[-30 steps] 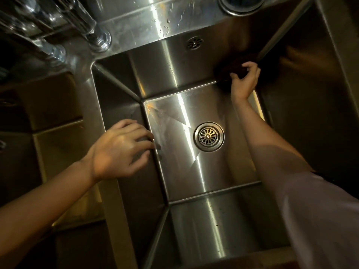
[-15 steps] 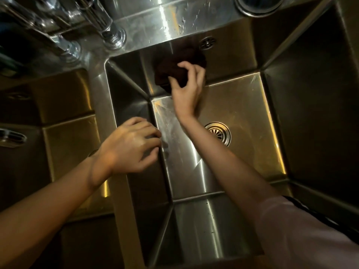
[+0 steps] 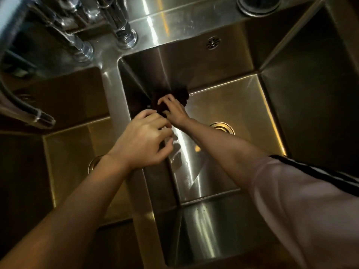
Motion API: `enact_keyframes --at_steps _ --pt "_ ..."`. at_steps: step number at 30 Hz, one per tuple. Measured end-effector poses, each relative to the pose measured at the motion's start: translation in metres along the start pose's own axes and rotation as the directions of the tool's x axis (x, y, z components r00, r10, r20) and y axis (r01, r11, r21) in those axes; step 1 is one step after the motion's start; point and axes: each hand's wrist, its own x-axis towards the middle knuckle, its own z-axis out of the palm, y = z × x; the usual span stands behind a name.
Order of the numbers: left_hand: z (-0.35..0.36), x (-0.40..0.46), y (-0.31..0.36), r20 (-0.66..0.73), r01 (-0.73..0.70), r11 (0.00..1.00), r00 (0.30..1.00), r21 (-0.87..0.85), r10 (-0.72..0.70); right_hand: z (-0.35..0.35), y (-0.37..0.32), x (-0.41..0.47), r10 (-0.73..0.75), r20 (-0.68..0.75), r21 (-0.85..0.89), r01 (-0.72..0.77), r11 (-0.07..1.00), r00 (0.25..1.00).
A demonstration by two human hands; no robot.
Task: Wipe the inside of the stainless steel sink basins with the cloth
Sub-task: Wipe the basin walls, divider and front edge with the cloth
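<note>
The double sink [image 3: 174,22] fills the view, all brushed steel under dim yellow light. The right basin [image 3: 223,105] is the one being worked; the left basin [image 3: 77,144] lies beside it across a narrow steel divider [image 3: 114,94], and I would judge it not yet reached, though nothing on its surface tells me either way. At the far rim stands the tap [image 3: 124,33], with a curved hose [image 3: 23,109] hanging over the left basin.

The person leans in with both arms. The right hand [image 3: 174,111] is down in the far left corner of the right basin, fingers curled over a dark cloth [image 3: 180,94] and pressing it where the back wall, side wall and floor meet. The left hand [image 3: 143,140] hovers at the divider's edge just above and in front of it, fingers loosely bent; it seems to hold nothing, but its fingertips are lost in the glare, so I cannot say whether they touch the cloth.

So the step in hand looks like working out that corner. The floor near the drain [image 3: 222,127] shows streaks and bright smears. Next, I would think, comes drawing the cloth out of the corner along the left wall or across the floor towards the drain, keeping it flat against the steel and bunched enough to reach the seams.
</note>
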Motion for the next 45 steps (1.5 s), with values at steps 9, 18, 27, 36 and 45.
enact_keyframes --at_steps 9,18,27,36,45 --pt "0.003 0.003 -0.002 0.014 0.018 0.999 1.000 -0.029 -0.017 0.006 -0.007 0.006 -0.019 -0.090 0.215 0.038 0.976 0.996" --pt "-0.002 0.002 0.000 -0.039 -0.006 1.000 0.999 0.001 0.006 -0.064 -0.071 -0.011 -0.317 -0.219 0.408 0.381 0.830 0.923" --pt "0.000 -0.024 0.025 -0.071 0.086 0.989 0.994 0.121 -0.077 -0.083 -0.100 -0.023 -0.339 -0.173 0.494 0.379 0.782 0.925" --pt "0.018 -0.037 0.038 -0.243 0.298 0.952 0.920 -0.074 -0.307 -0.015 -0.045 -0.009 -0.026 -0.069 0.503 0.057 0.863 0.997" --pt "0.018 -0.036 0.037 -0.242 0.291 0.954 0.923 -0.068 -0.299 0.005 -0.018 -0.002 0.205 0.078 0.532 -0.215 0.819 0.976"
